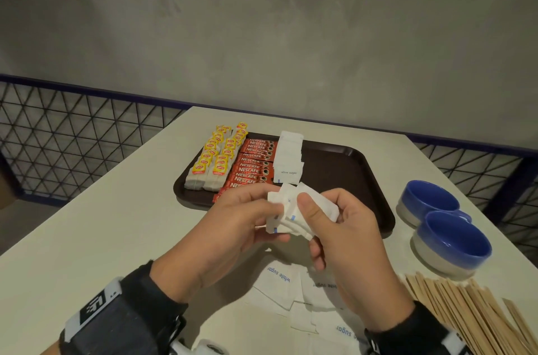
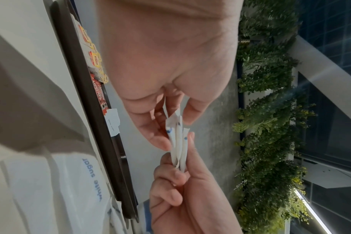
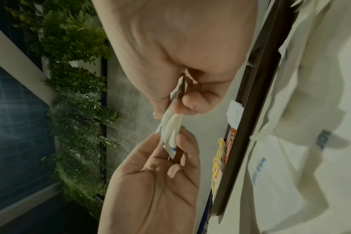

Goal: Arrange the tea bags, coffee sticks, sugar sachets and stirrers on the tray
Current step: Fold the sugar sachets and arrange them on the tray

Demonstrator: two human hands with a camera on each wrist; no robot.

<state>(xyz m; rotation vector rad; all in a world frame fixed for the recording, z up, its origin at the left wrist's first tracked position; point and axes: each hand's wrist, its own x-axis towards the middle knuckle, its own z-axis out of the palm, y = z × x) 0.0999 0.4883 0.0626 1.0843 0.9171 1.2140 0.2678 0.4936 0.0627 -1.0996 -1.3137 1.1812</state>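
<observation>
Left hand and right hand both pinch small stack of white paper sugar sachets, squaring edges above dark brown plastic tray, likely to extend sugar row.

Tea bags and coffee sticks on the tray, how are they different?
The tea bags are white with yellow tags; the coffee sticks are red with white lettering. The tea bags stand in two rows at the tray's left end; the coffee sticks lie flat beside them. Both sit neatly lined up.
</observation>
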